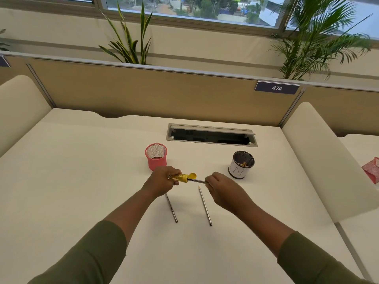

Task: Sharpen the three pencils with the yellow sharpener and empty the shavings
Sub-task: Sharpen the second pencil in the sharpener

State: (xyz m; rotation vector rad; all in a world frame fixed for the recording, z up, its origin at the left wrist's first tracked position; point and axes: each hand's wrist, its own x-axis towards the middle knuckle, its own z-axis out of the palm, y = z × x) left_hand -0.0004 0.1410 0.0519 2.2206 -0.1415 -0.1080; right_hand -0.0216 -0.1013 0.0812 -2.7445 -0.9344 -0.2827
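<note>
1. The left hand (162,181) grips the yellow sharpener (183,178) above the desk (82,181), fingers curled round its body. Its small lid (192,176) stands flipped open at the end facing the right hand.
2. The right hand (220,190) pinches a pencil (198,181) between curled fingertips, and the pencil's far end sits in the sharpener. Whether that tip is cut yet is hidden.
3. Two more pencils lie on the desk below the hands, well apart from each other: the left pencil (171,209) is partly under the left wrist, and the right pencil (205,206) shows a pointed tip.
4. A pink mesh cup (156,156) stands just beyond the left hand. A dark cup with a white band (241,165) stands to the right and holds what look like shavings.
5. Risks, as I judge them:
   - With the lid open, shavings may spill onto the desk as the pencil turns.
   - Pushing at an angle could snap the lead.
   - A loose grip would let the sharpener twist along with the pencil, so nothing gets cut.
   - A dropping left wrist could roll the pencil beneath it.
</note>
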